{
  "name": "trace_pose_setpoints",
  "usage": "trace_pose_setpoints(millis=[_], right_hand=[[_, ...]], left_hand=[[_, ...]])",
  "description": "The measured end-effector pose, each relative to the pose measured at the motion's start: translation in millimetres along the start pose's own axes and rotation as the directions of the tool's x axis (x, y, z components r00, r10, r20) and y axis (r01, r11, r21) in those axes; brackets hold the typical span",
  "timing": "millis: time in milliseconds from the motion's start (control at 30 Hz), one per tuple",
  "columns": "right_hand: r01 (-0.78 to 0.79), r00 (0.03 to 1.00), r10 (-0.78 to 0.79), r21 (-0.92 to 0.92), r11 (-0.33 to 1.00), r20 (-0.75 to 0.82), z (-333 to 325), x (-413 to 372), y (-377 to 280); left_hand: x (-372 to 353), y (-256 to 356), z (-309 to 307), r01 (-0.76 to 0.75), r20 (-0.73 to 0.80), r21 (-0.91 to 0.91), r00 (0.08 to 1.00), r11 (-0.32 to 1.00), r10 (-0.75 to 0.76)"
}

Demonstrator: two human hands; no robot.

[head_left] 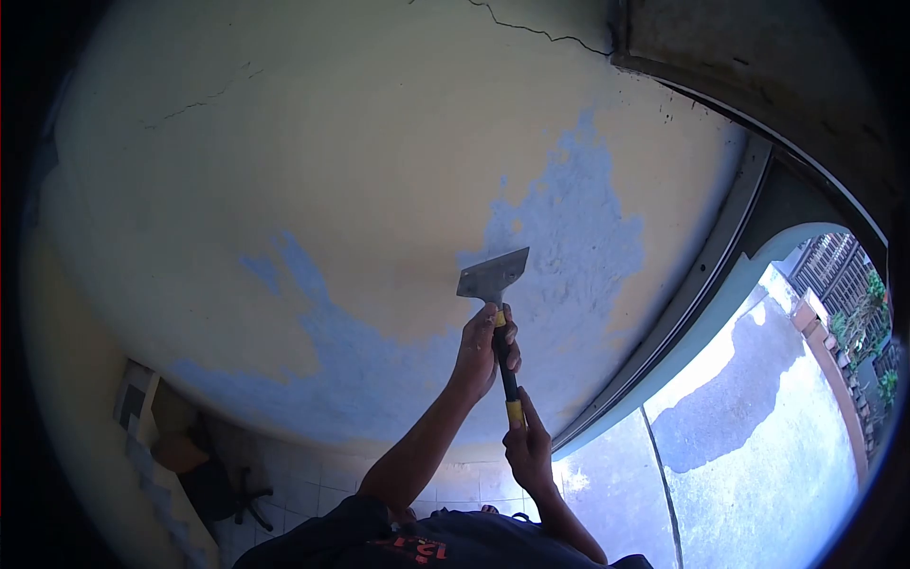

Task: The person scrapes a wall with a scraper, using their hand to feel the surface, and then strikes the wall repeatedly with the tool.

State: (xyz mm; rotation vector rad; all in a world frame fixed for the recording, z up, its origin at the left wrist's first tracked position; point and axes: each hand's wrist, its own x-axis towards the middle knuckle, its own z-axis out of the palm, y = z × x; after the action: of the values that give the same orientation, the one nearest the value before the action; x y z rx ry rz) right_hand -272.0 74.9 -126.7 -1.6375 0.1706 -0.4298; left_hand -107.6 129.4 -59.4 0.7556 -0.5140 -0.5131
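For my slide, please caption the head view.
Left hand and right hand hold a scraper before a wall patched cream and blue.

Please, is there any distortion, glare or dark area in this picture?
Head view: fisheye distortion bends the frame at right, corners black; head view: sunlit ground outside washed out near white; head view: chair at lower left dim, while the scraper looks fairly sharp.

I count one left hand [482,353] and one right hand [529,449] of my own, one scraper [508,379] with one blade [494,275] and two yellow bands [515,413], one wall [379,199], one chair [210,486] and one shirt [512,547].
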Motion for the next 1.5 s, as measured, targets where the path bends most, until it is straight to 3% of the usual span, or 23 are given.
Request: trace_pose_setpoints(millis=[467,667,733,867,933,1033,1100,1233,1300,1500], right_hand=[[-0.057,0.996,0.052,-0.065,0.996,-0.075,0,14,-11],[-0.012,0.998,0.010,-0.027,1.000,-0.066,-2,26,-16],[0.060,0.997,-0.064,-0.129,0.990,-0.031,-4,41,-38],[0.155,0.988,-0.155,-0.079,0.985,0.012,-2,59,-75],[0.185,0.983,-0.186,-0.071,0.980,-0.001,-2,42,-55],[0.103,0.995,-0.102,-0.063,0.993,0.007,-2,9,-31],[-0.083,0.996,0.083,0.029,0.996,-0.022,1,-2,-23],[-0.098,0.995,0.098,-0.002,0.995,-0.009,2,0,-16],[-0.020,1.000,0.020,-0.011,1.000,0.004,5,6,-8],[-0.036,0.999,0.037,-0.045,0.998,0.002,3,16,-36]], left_hand=[[11,10,2,-0.043,0.058,-0.015,0.997,0.999,0.044],[20,22,8,-0.056,0.034,0.021,0.998,0.998,0.055],[26,44,22,-0.113,-0.013,0.044,0.993,0.993,0.114],[31,77,36,-0.209,0.068,0.023,0.976,0.978,0.207],[29,79,38,-0.233,0.118,0.040,0.967,0.972,0.227],[4,39,23,-0.075,0.080,0.028,0.994,0.997,0.073],[0,18,9,-0.014,0.031,0.032,0.999,0.999,0.013],[1,13,1,-0.007,-0.003,0.038,1.000,0.999,0.007],[2,12,-4,-0.004,0.008,0.042,1.000,0.999,0.004],[11,28,5,-0.049,0.027,0.080,0.999,0.996,0.047]])
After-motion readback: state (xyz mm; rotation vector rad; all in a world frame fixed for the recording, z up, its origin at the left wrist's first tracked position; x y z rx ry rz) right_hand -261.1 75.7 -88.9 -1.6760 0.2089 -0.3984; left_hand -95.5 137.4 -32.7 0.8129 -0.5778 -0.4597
